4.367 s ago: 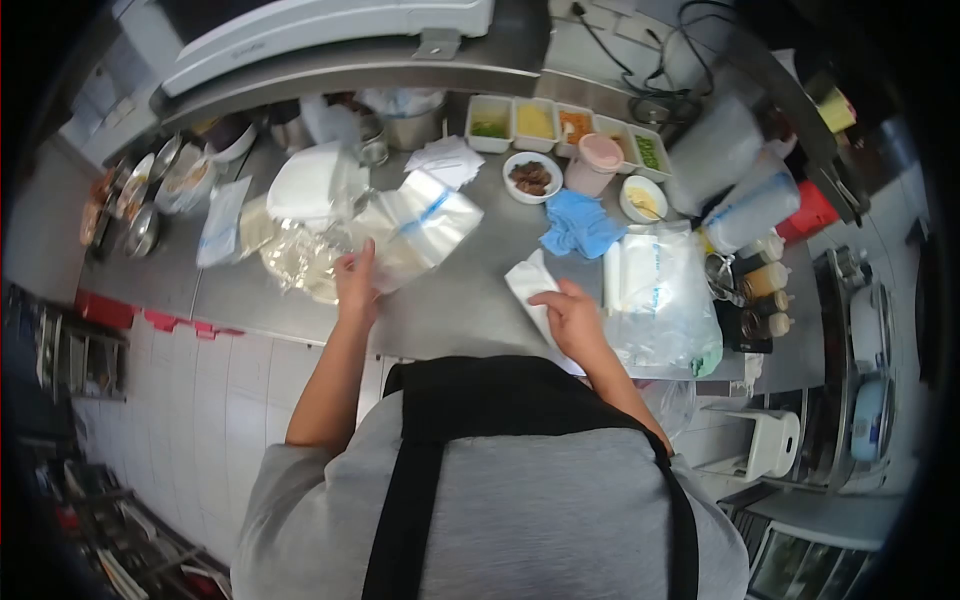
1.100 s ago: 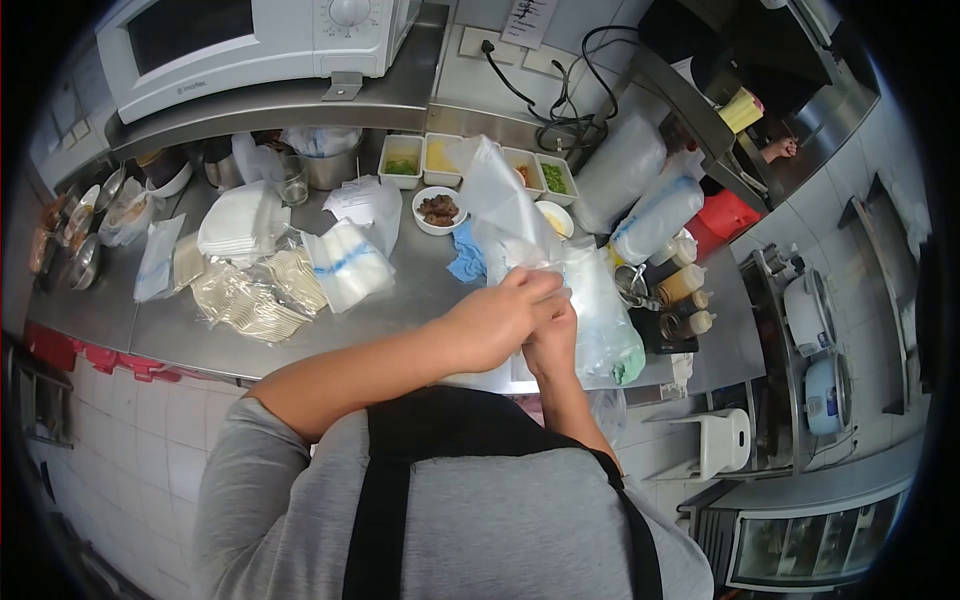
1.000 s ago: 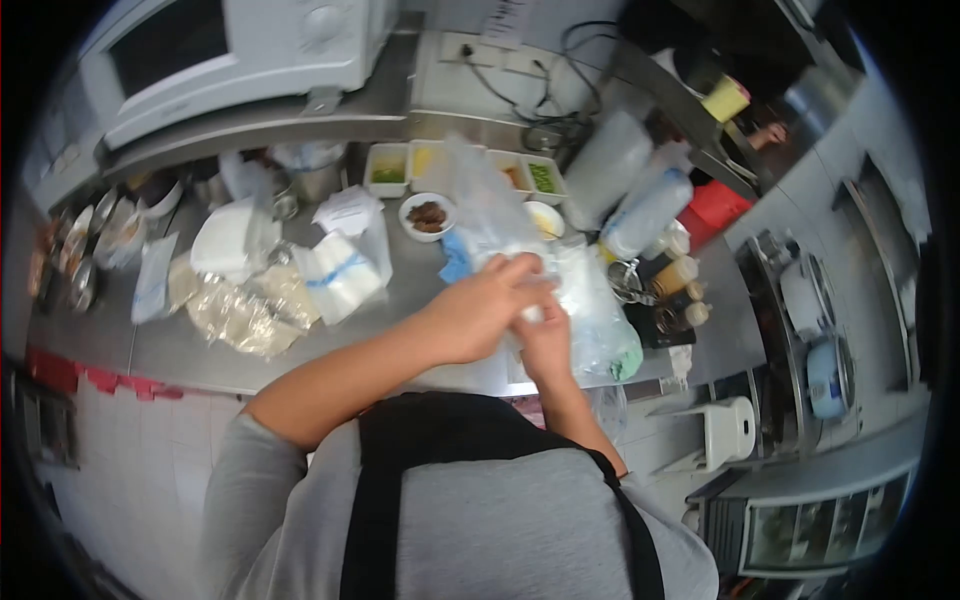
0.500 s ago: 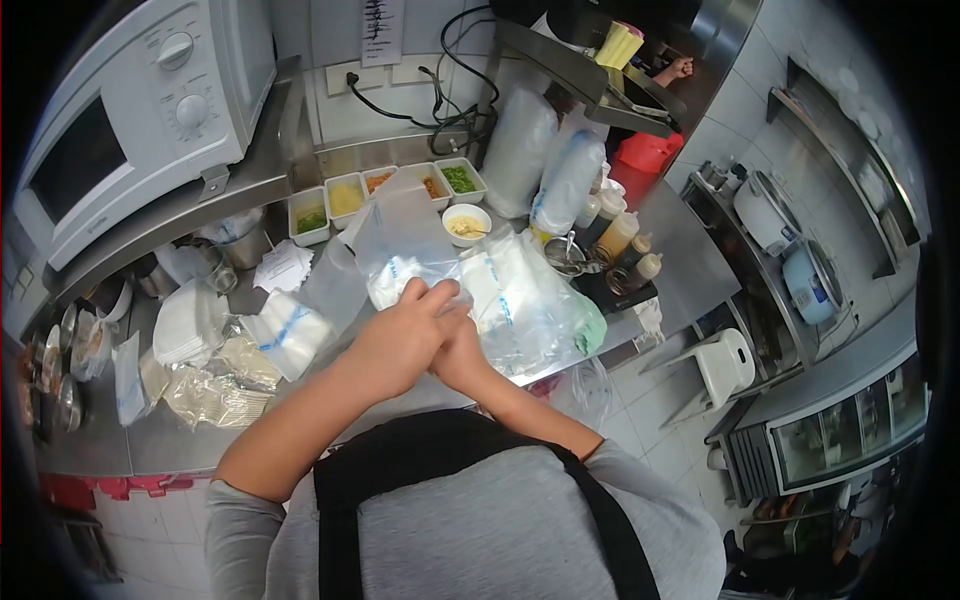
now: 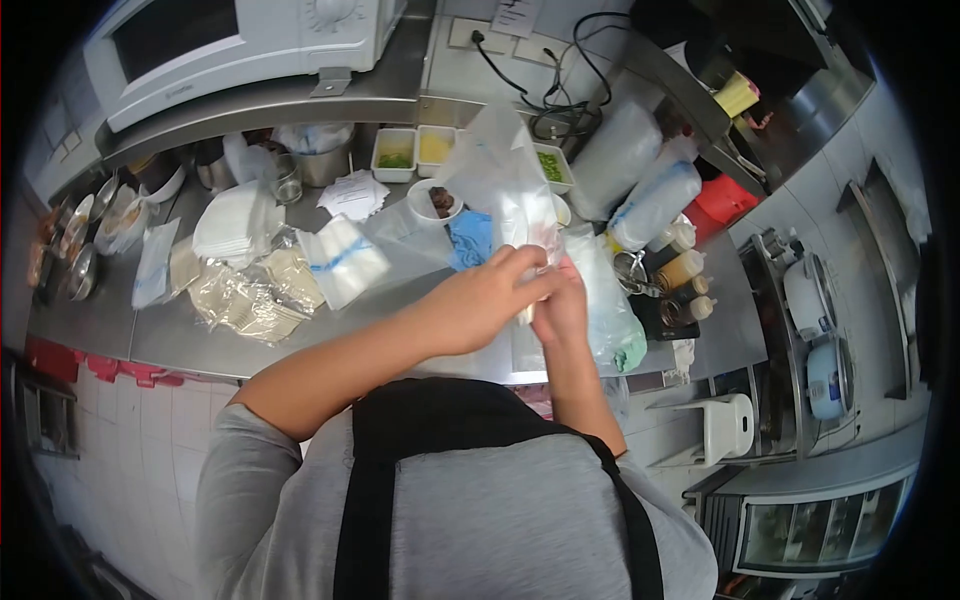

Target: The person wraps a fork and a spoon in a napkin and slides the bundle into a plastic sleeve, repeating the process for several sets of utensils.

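My left hand (image 5: 490, 302) and my right hand (image 5: 562, 306) come together over the counter, fingers closed on a clear plastic bag (image 5: 498, 140). The bag stands up from my fingers and has something whitish in its lower part, which I cannot make out. Left of it is a small white bowl (image 5: 424, 190) with dark food in it. A crumpled blue thing (image 5: 470, 240), perhaps a glove, lies in front of that bowl. Beside my right hand lies a pile of flat plastic bags (image 5: 602, 290), with a green bundle (image 5: 630, 350) at its near end.
Containers of chopped food (image 5: 395, 155) line the back, partly hidden by the bag. Sauce bottles (image 5: 685, 268) and rolls of bags (image 5: 655, 195) stand at the right. Wrapped napkins (image 5: 255, 295) and white foam containers (image 5: 238, 225) lie left. A microwave (image 5: 250, 50) sits on the shelf above.
The camera view has shifted, so the counter appears farther right. Both hands and the bag have moved right along the counter. The dark-food bowl and blue crumpled thing now show.
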Tool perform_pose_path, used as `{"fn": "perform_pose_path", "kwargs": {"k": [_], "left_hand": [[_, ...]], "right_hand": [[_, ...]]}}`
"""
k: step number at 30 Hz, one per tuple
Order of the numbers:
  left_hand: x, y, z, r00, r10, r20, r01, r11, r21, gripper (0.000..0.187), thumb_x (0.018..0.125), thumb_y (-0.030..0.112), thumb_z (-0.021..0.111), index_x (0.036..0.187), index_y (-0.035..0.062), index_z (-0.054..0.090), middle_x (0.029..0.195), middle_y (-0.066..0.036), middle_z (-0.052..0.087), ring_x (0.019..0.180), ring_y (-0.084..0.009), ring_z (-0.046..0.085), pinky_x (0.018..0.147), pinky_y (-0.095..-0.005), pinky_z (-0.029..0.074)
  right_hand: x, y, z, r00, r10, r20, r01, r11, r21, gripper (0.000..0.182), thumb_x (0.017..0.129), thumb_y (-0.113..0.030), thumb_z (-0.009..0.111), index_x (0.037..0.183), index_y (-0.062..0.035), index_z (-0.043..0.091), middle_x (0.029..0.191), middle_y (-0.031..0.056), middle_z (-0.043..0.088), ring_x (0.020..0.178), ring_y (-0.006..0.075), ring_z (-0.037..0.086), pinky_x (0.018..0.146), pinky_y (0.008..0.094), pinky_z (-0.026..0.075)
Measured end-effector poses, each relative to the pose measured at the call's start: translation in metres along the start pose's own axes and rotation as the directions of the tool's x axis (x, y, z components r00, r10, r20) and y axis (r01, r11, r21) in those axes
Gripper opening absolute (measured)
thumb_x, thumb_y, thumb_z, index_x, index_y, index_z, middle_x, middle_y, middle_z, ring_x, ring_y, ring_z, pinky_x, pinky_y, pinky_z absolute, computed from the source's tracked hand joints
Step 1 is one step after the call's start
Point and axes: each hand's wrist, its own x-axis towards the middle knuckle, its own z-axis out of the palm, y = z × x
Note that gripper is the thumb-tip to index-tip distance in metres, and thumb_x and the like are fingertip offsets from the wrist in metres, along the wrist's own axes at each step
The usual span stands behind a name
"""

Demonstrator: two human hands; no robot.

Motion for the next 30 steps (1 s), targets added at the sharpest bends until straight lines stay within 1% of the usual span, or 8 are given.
{"fn": "perform_pose_path", "kwargs": {"k": [2, 3, 6, 15, 21, 24, 28, 30], "left_hand": [[-0.009, -0.012, 0.002, 0.999, -0.044, -0.014, 0.043, 0.998, -0.051, 0.052, 0.075, 0.0, 0.057, 0.125, 0.0139, 0.051, 0.127, -0.013, 0.044, 0.113, -0.0324, 0.049, 0.086, -0.0385, 0.052], [-0.01, -0.013, 0.002, 0.997, -0.046, -0.062, 0.04, 0.995, -0.088, 0.039, 0.075, 0.001, 0.057, 0.112, 0.0128, 0.058, 0.127, -0.015, 0.044, 0.113, -0.0334, 0.049, 0.086, -0.0396, 0.051], [-0.012, -0.019, -0.003, 0.997, 0.041, -0.063, -0.029, 0.983, 0.183, 0.023, 0.075, 0.002, 0.056, 0.096, 0.0074, 0.062, 0.124, -0.016, 0.046, 0.112, -0.0326, 0.05, 0.085, -0.0377, 0.051], [-0.019, -0.055, 0.024, 0.965, -0.249, 0.086, 0.209, 0.921, 0.33, 0.035, 0.072, 0.0, 0.055, 0.106, -0.0042, 0.06, 0.114, -0.016, 0.06, 0.097, -0.032, 0.06, 0.084, -0.038, 0.051], [-0.005, -0.034, 0.019, 0.998, -0.024, 0.066, -0.011, 0.878, 0.479, 0.052, 0.072, 0.004, 0.058, 0.124, 0.0018, 0.056, 0.14, -0.007, 0.047, 0.082, -0.0255, 0.062, 0.069, -0.0332, 0.054], [-0.002, -0.015, 0.014, 0.992, 0.035, 0.12, -0.091, 0.86, 0.501, 0.053, 0.073, 0.007, 0.058, 0.126, 0.0016, 0.055, 0.145, -0.005, 0.042, 0.078, -0.022, 0.06, 0.062, -0.0301, 0.055], [0.0, 0.005, 0.015, 0.985, 0.073, 0.158, -0.137, 0.882, 0.451, 0.056, 0.072, 0.005, 0.057, 0.128, 0.0035, 0.054, 0.148, -0.003, 0.039, 0.073, -0.0207, 0.056, 0.064, -0.0285, 0.052], [-0.002, 0.011, 0.018, 0.984, 0.123, 0.131, -0.172, 0.858, 0.483, 0.056, 0.073, 0.006, 0.057, 0.129, 0.0033, 0.054, 0.148, -0.003, 0.039, 0.075, -0.02, 0.057, 0.064, -0.0281, 0.052]], "right_hand": [[0.003, -0.006, -0.004, 1.0, -0.014, 0.025, 0.013, 1.0, 0.02, 0.043, 0.083, 0.005, 0.053, 0.126, 0.0006, 0.048, 0.115, 0.0124, 0.06, 0.103, 0.0183, 0.061, 0.086, 0.0336, 0.051], [0.001, -0.002, -0.004, 0.988, -0.138, 0.067, 0.153, 0.917, -0.368, 0.044, 0.081, 0.005, 0.054, 0.124, 0.0012, 0.05, 0.115, 0.0153, 0.06, 0.105, 0.0235, 0.06, 0.088, 0.0354, 0.051], [-0.008, 0.015, -0.007, 0.866, -0.317, 0.387, 0.367, -0.124, -0.922, 0.047, 0.072, 0.006, 0.059, 0.119, 0.0032, 0.055, 0.116, 0.0242, 0.058, 0.109, 0.0391, 0.057, 0.093, 0.041, 0.048], [-0.039, 0.029, 0.01, 0.929, -0.193, 0.317, 0.354, 0.207, -0.912, 0.054, 0.068, 0.007, 0.058, 0.121, 0.0009, 0.056, 0.126, 0.0277, 0.05, 0.115, 0.0444, 0.05, 0.098, 0.0436, 0.043], [-0.035, 0.032, 0.006, 0.938, -0.081, 0.338, 0.347, 0.164, -0.924, 0.047, 0.072, 0.004, 0.058, 0.119, 0.0018, 0.056, 0.118, 0.0261, 0.055, 0.109, 0.0434, 0.054, 0.093, 0.0456, 0.045], [-0.022, 0.04, 0.001, 0.895, -0.338, 0.291, 0.397, 0.304, -0.866, 0.043, 0.076, 0.0, 0.058, 0.12, 0.0011, 0.056, 0.115, 0.025, 0.058, 0.109, 0.0422, 0.055, 0.091, 0.0436, 0.046], [-0.002, 0.042, -0.011, 0.969, -0.234, 0.081, 0.241, 0.812, -0.532, 0.044, 0.079, -0.009, 0.063, 0.122, -0.0008, 0.057, 0.117, 0.0198, 0.061, 0.108, 0.0359, 0.058, 0.092, 0.0384, 0.046], [0.007, 0.039, -0.012, 0.906, -0.36, 0.223, 0.408, 0.6, -0.688, 0.044, 0.079, -0.009, 0.064, 0.122, -0.0015, 0.057, 0.118, 0.0184, 0.06, 0.111, 0.0351, 0.056, 0.095, 0.0383, 0.044]]}}
